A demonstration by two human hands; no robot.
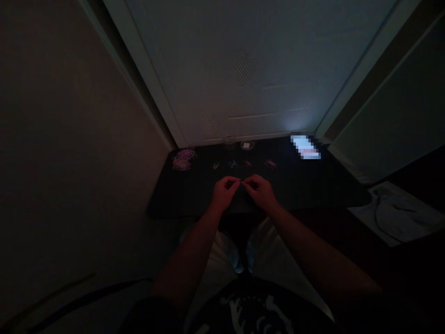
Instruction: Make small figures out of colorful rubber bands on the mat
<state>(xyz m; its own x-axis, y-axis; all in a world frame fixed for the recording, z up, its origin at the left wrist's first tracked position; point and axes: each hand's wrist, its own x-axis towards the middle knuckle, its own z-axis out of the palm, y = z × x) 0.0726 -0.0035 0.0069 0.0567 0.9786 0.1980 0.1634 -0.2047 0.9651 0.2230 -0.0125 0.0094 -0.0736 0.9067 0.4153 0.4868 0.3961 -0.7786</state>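
Observation:
Over the front half of a dark table [187, 197], my left hand [225, 190] and my right hand [259, 189] meet almost fingertip to fingertip. Each is closed in a pinch. Something tiny and pale seems to lie between the fingertips, too small and dim to name. Beyond my hands lies a row of small piles of thin pieces: a yellowish pile [216, 165], a bluish pile [232, 164], a reddish pile [247, 163] and a pink pile [271, 163]. At the far left sits a larger heap of pink and purple thin pieces [184, 159].
Along the back edge stand a clear container [229, 142] and a round clear dish [247, 145] with a white square in it. A bright, pixelated screen [306, 146] lies at the back right. A pale panel [250, 102] with heart patterns rises behind the table.

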